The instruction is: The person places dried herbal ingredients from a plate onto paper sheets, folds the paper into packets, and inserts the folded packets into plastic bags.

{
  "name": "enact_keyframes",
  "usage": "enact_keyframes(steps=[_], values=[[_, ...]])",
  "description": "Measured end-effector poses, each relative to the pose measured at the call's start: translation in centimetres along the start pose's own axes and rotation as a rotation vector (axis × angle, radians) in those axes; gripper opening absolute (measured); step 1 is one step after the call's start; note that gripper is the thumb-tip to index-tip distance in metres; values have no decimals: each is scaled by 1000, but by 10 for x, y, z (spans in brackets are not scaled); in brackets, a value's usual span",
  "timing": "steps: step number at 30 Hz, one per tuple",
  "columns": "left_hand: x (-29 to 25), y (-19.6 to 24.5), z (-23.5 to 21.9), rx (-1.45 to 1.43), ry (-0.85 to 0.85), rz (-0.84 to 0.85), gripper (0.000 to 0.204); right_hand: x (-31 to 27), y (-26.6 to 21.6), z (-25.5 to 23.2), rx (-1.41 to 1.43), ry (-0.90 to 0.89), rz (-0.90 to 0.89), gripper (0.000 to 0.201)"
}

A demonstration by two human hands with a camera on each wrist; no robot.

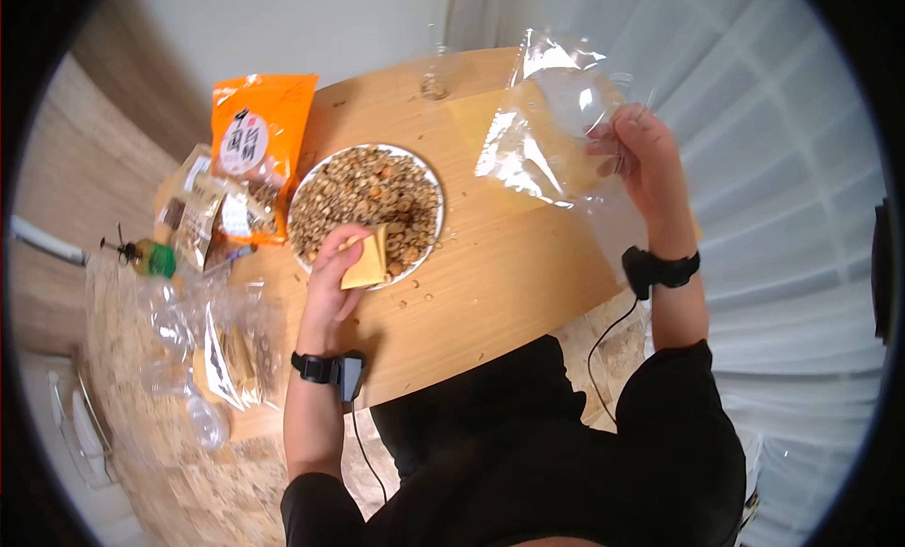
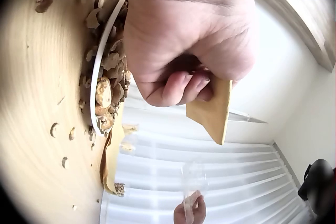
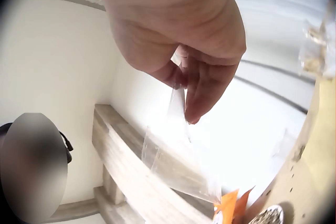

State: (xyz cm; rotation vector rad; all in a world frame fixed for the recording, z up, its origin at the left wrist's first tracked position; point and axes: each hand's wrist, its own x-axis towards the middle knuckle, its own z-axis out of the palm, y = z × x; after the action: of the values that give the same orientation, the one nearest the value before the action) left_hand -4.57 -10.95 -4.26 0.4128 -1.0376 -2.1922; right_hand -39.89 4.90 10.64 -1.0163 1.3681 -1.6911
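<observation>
Over the near edge of the white plate [image 1: 440,217], my left hand [image 1: 330,275] grips a folded yellow piece [image 1: 370,262], apparently paper. In the left wrist view the fingers of the left hand [image 2: 191,56] curl around the yellow piece [image 2: 214,111] beside the plate's rim [image 2: 100,66]. Brown shell-like bits and nut-like pieces [image 1: 353,184] heap on the plate. At the right, my right hand [image 1: 646,160] pinches a clear plastic bag [image 1: 518,137] held up. Its fingertips press together on the bag [image 3: 176,153] below the right hand [image 3: 184,35] in the right wrist view.
An orange pouch [image 1: 297,123] and smaller packets [image 1: 191,212] lie left of the plate. Clear bags and plastic pieces [image 1: 226,330] cover the left table edge near a green spray bottle [image 1: 156,258]. A yellow sheet [image 1: 471,123] lies beneath the held bag; a clear container [image 1: 434,83] stands behind.
</observation>
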Motion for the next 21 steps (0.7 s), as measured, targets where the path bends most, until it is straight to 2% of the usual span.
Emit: enact_keyframes(steps=[2, 4, 5, 7, 8, 9, 10, 12, 13, 15, 16, 17, 19, 20, 21], values=[[-1, 1, 2, 1, 43, 17, 17, 9, 31, 32, 120, -41, 28, 9], [0, 2, 0, 11, -34, -8, 14, 17, 65, 53, 295, -83, 74, 11], [1, 2, -2, 15, -9, 9, 14, 20, 75, 65, 303, -111, 83, 11], [3, -2, -7, 160, -81, -1, 12, 22, 92, 87, 424, -52, 105, 11], [5, -3, -8, 263, -48, 4, 15, 26, 105, 92, 429, -67, 116, 11], [4, -5, -6, 265, -34, 7, 15, 31, 119, 95, 582, -128, 101, 12], [4, -4, -3, 386, 2, 23, 16, 34, 129, 98, 737, -186, 86, 13], [1, 5, 6, 653, 53, 54, 19, 34, 133, 110, 741, -206, 53, 12], [0, 7, 9, 668, 63, 57, 19, 33, 134, 115, 741, -216, 11, 11], [5, 10, 23, 866, 176, 245, 19, 30, 139, 121, 781, -302, 7, 14], [7, 15, 30, 974, 234, 229, 23, 28, 142, 123, 801, -374, 15, 16], [9, 25, 43, 982, 238, 225, 23, 27, 148, 122, 811, -375, 16, 16], [15, 41, 62, 1335, 175, 106, 23, 26, 161, 121, 822, -573, -53, 23], [22, 40, 65, 1436, 193, 271, 30, 25, 160, 122, 829, -576, -57, 23], [26, 41, 69, 1444, 194, 275, 30, 23, 156, 123, 833, -642, -40, 24]])
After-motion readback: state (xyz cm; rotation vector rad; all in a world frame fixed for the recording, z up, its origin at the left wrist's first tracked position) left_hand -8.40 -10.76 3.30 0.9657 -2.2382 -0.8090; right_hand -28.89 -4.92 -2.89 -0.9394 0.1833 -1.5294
